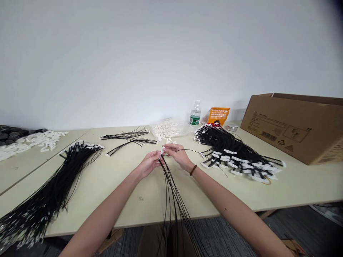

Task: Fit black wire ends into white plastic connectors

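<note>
Hands [150, 163] around white connector [162, 151] (partly hidden)

Connector [162, 151] – smooth plastic; box [284, 130] – matt cardboard

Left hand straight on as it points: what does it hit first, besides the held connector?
Probably the right hand, just past the white connector; exact depth is unclear.

The left hand [151, 163] holds a white connector [162, 151], black wires [171, 182] trailing over the near edge of the table [125, 203]. Beside it, the right hand [176, 154] pinches a single wire [190, 150]. A cardboard box [284, 125] stands right.
</note>
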Demonstrator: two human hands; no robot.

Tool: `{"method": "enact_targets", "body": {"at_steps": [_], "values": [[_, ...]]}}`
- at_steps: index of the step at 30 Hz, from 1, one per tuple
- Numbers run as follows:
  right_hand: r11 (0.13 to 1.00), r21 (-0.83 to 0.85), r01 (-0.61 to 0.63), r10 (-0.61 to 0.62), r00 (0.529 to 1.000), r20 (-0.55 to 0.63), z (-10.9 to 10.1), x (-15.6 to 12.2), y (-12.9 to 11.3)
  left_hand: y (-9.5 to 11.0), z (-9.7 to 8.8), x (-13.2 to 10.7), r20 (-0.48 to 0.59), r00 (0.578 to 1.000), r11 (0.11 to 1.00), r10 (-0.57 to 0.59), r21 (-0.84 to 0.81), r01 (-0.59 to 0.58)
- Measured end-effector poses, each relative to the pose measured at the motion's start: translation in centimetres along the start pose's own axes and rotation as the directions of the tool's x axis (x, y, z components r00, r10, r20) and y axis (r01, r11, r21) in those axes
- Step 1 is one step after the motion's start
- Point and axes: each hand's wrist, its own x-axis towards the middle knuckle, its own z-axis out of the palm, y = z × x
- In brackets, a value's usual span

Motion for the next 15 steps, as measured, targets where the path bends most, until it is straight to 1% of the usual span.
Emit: {"method": "enact_targets", "body": {"at_steps": [3,5,7,8,10,11,13,15], "values": [[0.999,0.042,-0.008,0.008,1.0,0.001,0.1,-0.1,-0.3,0.0,0.0,0.0,-0.001,1.0,1.0,0.005,0.008,-0.005],[0.986,0.165,-0.034,0.038,0.999,-0.021,-0.1,0.1,-0.8,0.0,0.0,0.0,-0.016,1.0,1.0,0.009,0.007,-0.009],[0.941,0.335,-0.044,0.08,0.992,-0.093,-1.0,0.5,-1.5,-0.1,-0.1,0.1,-0.039,0.999,1.0,0.017,0.003,-0.017],[0.914,0.403,-0.033,0.105,0.982,-0.157,-1.6,0.8,-1.9,-0.1,-0.1,0.1,-0.054,0.998,1.0,0.021,0.0,-0.021],[0.889,0.458,0.007,0.15,0.94,-0.305,-3.2,1.5,-2.5,-0.1,-0.1,0.1,-0.088,0.996,1.0,0.027,-0.01,-0.028],[0.899,0.438,0.024,0.156,0.916,-0.369,-4.1,1.9,-2.7,-0.1,-0.1,0.1,-0.105,0.994,0.999,0.03,-0.016,-0.032],[0.941,0.334,0.045,0.135,0.856,-0.498,-6.0,2.4,-2.9,0.0,-0.1,0.1,-0.13,0.991,0.999,0.033,-0.028,-0.037],[0.958,0.28,0.06,0.114,0.817,-0.566,-7.6,2.8,-2.8,0.0,-0.1,0.1,-0.147,0.989,0.999,0.033,-0.036,-0.038]]}}
